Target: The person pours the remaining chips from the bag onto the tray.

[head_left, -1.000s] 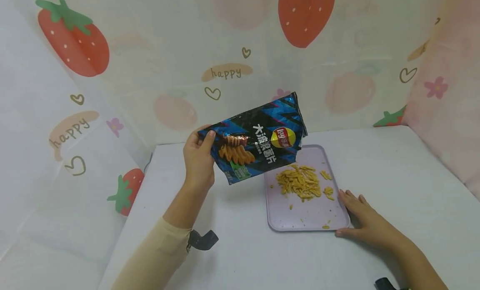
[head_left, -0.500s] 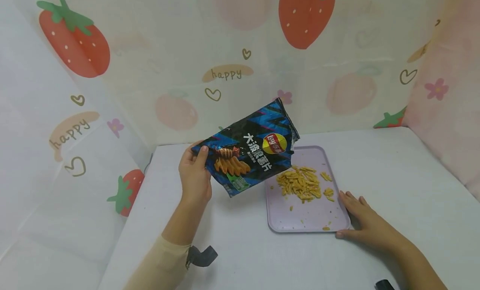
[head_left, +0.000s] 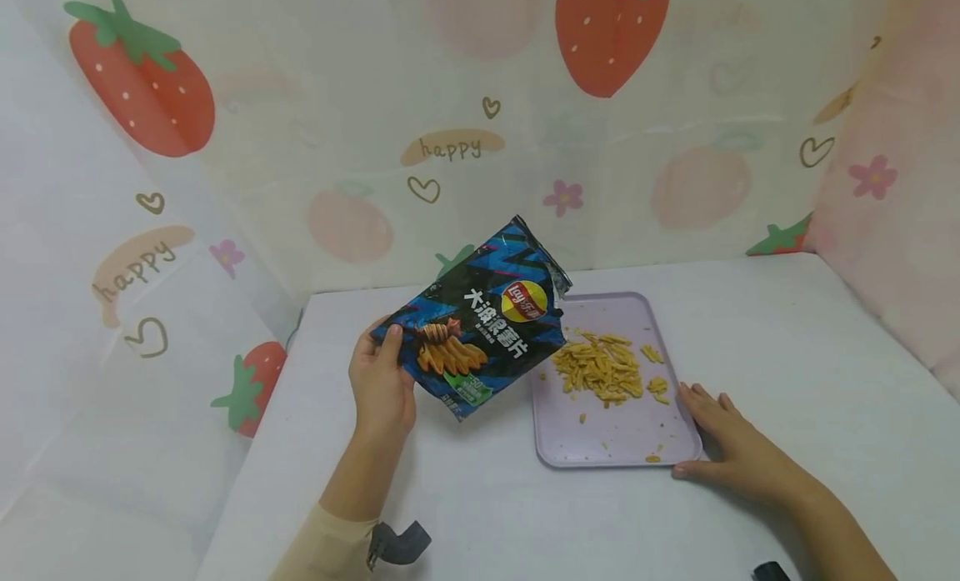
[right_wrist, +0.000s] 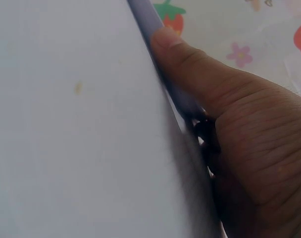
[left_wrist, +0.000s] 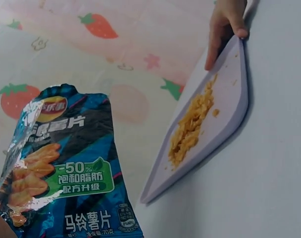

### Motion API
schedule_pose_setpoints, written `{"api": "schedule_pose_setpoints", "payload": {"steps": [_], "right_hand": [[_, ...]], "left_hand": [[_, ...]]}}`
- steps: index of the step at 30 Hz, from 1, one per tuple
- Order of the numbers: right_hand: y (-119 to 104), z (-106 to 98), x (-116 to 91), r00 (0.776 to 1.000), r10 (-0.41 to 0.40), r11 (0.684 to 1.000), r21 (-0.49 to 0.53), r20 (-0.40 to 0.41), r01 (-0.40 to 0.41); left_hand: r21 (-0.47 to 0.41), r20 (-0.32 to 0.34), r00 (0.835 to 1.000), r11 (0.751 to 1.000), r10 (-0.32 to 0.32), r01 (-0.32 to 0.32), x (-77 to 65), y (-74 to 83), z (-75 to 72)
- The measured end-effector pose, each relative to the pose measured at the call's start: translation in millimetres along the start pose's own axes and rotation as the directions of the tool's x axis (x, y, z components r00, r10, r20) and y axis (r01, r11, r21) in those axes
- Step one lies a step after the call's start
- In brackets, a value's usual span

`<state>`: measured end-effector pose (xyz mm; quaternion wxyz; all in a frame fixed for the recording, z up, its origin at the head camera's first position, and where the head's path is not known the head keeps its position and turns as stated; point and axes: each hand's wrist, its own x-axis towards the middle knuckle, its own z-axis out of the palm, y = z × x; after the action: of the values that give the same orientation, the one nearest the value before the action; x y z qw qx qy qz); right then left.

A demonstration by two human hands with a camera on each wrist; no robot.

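Observation:
A blue and black potato chip bag (head_left: 480, 323) is held up by one end in my left hand (head_left: 382, 389), thumb on its printed front. Its far end is crumpled and overlaps the tray's left edge in the head view. On the lilac tray (head_left: 607, 439) lies a heap of broken yellow chips (head_left: 600, 368), with crumbs scattered round it. My right hand (head_left: 738, 448) rests along the tray's right side near the front corner, fingers extended. In the right wrist view, the thumb (right_wrist: 185, 62) touches the tray's edge; the other fingers are mostly hidden.
The tray lies flat on a white table (head_left: 480, 506). Behind and beside the table hang cloths printed with strawberries, one being the back cloth (head_left: 570, 156). A dark strap end (head_left: 397, 543) sticks out from the left wrist.
My left hand has drawn the chip bag left and lower, toward the body, and its far end has swung away from over the tray. My right hand and the tray stay put.

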<state>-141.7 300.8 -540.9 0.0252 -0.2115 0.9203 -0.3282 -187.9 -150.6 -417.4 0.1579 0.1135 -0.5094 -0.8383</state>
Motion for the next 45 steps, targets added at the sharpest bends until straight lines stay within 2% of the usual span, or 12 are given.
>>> {"api": "schedule_pose_setpoints", "payload": {"steps": [10,19,25,33,39,45], "right_hand": [[-1,-1,-1,0.999,0.03,0.999,0.016,0.011,-0.031],[0,-1,-2,1.0,0.014,1.0,0.018,0.016,-0.014],[2,-1,-1,0.999,-0.03,1.0,-0.008,-0.018,0.03],[4,1,-1,1.0,-0.017,1.0,0.004,-0.001,0.017],[4,0,-2,1.0,-0.001,1.0,0.014,0.005,0.0],[3,1,-1,1.0,-0.022,1.0,-0.002,-0.011,0.022]], "left_hand": [[-0.019,-0.046,0.999,1.0,-0.012,0.011,2.7,-5.8,-6.1],[-0.03,-0.078,0.997,0.999,-0.014,0.011,7.5,-13.1,-12.7],[-0.002,-0.12,0.991,0.998,-0.058,0.058,22.0,-14.5,-24.0],[0.04,-0.179,0.976,0.99,-0.125,0.134,33.1,-18.3,-36.5],[0.037,-0.208,0.969,0.989,-0.136,0.147,37.5,-25.0,-39.8],[-0.002,-0.196,0.97,0.989,-0.146,0.149,39.9,-28.3,-41.4]]}}
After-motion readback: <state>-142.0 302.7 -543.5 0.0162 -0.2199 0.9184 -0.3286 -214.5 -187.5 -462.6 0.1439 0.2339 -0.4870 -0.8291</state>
